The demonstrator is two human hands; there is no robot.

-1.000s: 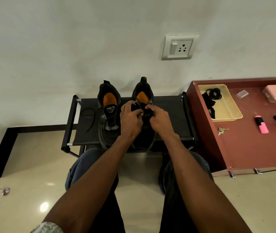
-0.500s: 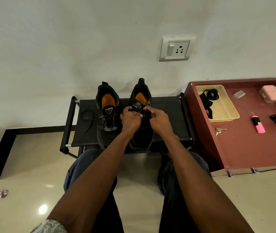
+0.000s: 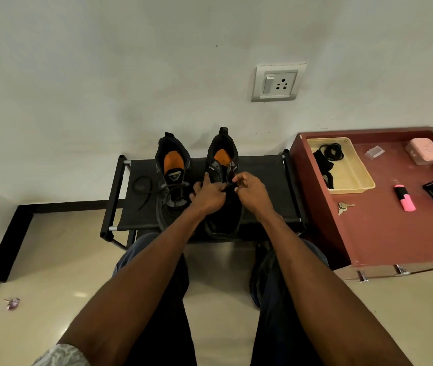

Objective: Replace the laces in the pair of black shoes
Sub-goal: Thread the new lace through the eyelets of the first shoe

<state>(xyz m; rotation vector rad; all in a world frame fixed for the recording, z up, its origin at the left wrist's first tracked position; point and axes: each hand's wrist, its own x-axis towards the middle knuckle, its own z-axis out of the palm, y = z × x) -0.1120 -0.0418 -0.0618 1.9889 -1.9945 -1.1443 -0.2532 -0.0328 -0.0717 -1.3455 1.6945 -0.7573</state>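
- Black rack (image 3: pixel 257 180): carries both shoes, centre frame.
- Right shoe (image 3: pixel 222 165): at 12 o'clock of both hands.
- Left hand (image 3: pixel 208 192): fingers curled on its tongue area.
- Right hand (image 3: pixel 252 191): fingertips pinched together at its lacing; contents indiscernible.

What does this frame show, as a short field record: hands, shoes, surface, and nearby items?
left hand: on the right shoe's lacing area, fingers curled; grip unclear
right hand: fingers pinched at the right shoe's tongue, apparently on a lace
right shoe: black, orange insole, being worked on
left shoe: black, laces loose
surface: black rack against wall
loose lace: on rack, left of shoes
tray: beige, holds black laces, on red cabinet
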